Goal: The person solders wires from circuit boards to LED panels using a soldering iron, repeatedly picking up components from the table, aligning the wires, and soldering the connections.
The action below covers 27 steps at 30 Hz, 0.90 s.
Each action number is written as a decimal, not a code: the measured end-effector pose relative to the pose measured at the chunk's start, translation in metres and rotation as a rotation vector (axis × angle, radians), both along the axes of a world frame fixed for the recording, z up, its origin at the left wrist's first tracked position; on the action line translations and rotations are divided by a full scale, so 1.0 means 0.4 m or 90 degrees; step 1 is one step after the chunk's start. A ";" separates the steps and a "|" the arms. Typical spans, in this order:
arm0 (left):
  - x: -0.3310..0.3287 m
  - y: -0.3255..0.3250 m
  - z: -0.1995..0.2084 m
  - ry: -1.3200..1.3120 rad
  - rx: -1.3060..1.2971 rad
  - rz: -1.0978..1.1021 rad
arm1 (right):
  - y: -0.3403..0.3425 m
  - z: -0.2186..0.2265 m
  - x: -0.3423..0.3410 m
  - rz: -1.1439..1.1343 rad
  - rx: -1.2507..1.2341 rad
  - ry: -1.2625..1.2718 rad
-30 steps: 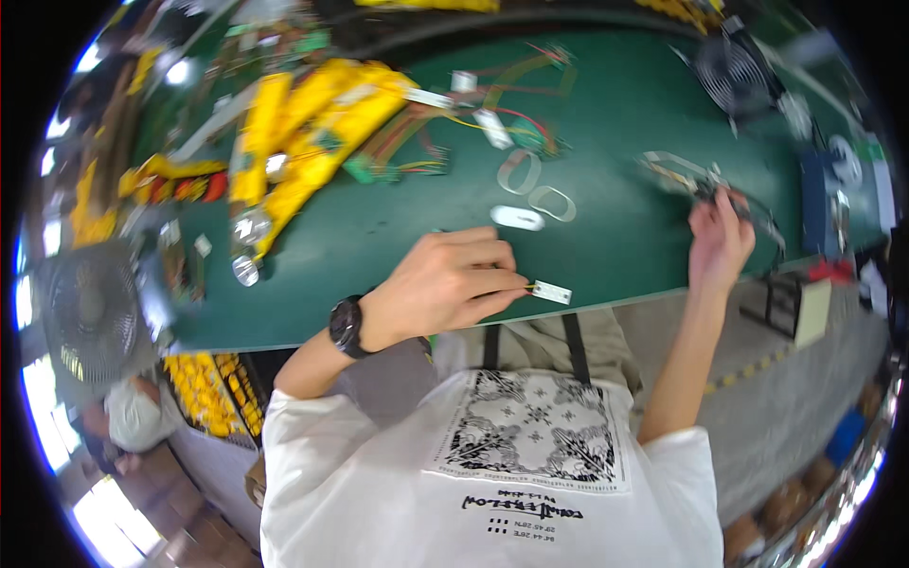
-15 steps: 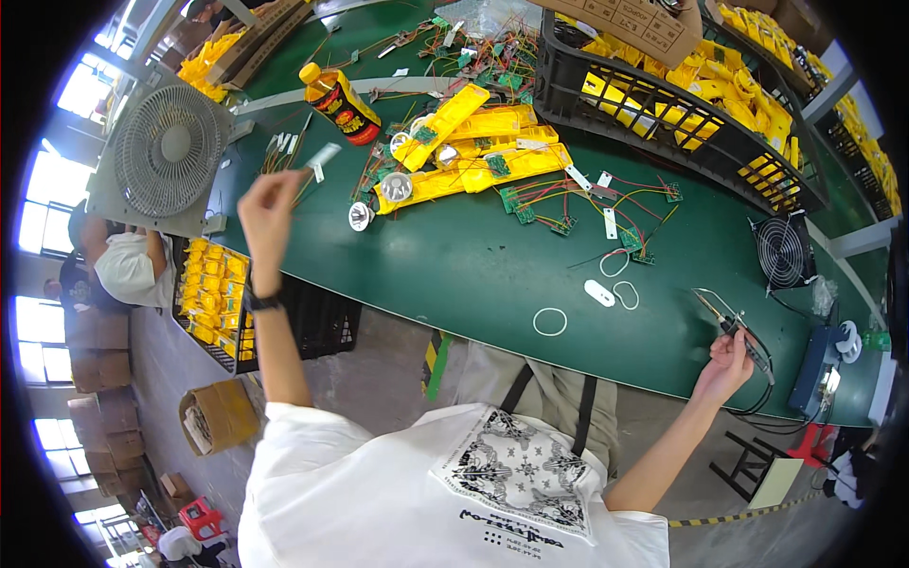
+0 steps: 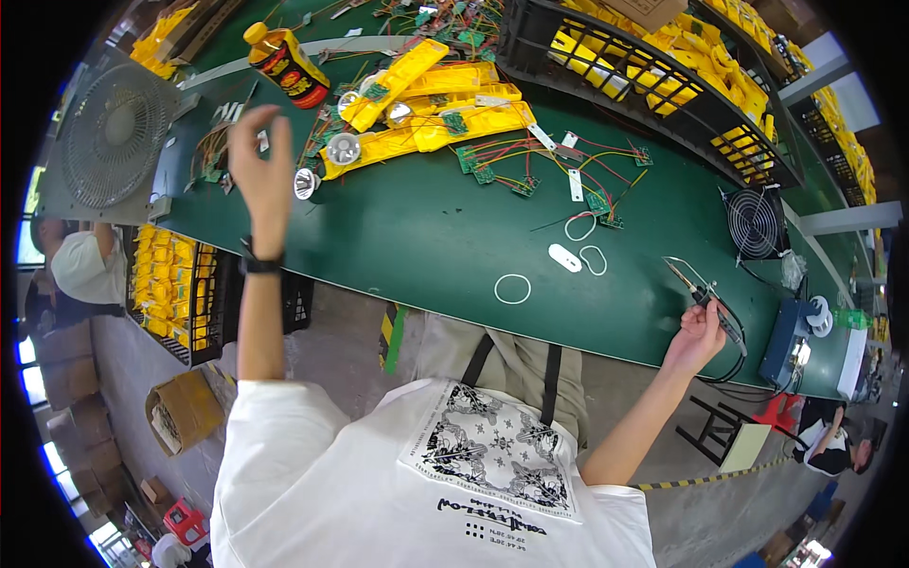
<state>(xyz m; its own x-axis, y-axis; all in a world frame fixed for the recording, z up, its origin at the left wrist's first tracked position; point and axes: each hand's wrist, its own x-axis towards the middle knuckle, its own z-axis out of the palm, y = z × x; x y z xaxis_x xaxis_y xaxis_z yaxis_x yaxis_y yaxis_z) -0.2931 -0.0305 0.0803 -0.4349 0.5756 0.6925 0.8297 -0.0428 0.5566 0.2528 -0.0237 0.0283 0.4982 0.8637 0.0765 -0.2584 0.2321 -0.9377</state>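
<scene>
My left hand (image 3: 259, 180) is raised over the left side of the green table, thumb and fingers apart and nothing between them. Near it lie a small bundle of wired parts with white strips (image 3: 216, 142) and a reflector cup (image 3: 305, 184). In my right hand (image 3: 696, 339), over the table's front edge at the right, is a soldering iron (image 3: 703, 297) with its tip pointing up and left. Yellow plastic housings (image 3: 445, 114) with lamp cups and green boards are piled at the middle. Beside them, wired circuit boards (image 3: 524, 186) spread to the right.
White rings (image 3: 512, 289) and a white oval piece (image 3: 564, 257) lie near the front edge. A bottle (image 3: 289, 68), a large fan (image 3: 115, 134), a black crate (image 3: 644, 90), a small black fan (image 3: 756, 223) and a blue soldering station (image 3: 793, 343) surround the work area.
My left hand has let go of the white strip with wires and its fingers have spread. The whole view has shifted, with table things now further left. My right hand still holds the soldering iron.
</scene>
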 end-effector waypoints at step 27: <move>0.543 -0.275 0.399 -1.454 0.074 -0.971 | 0.006 -0.007 -0.003 -0.016 -0.008 -0.042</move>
<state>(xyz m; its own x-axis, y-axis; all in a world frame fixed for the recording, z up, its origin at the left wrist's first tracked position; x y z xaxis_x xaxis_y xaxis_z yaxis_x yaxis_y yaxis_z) -0.0758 -0.1405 0.2400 0.2320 0.9575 0.1712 -0.9720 0.2349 0.0034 0.2516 -0.0213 0.0257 0.5143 0.8519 0.0988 -0.1903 0.2257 -0.9554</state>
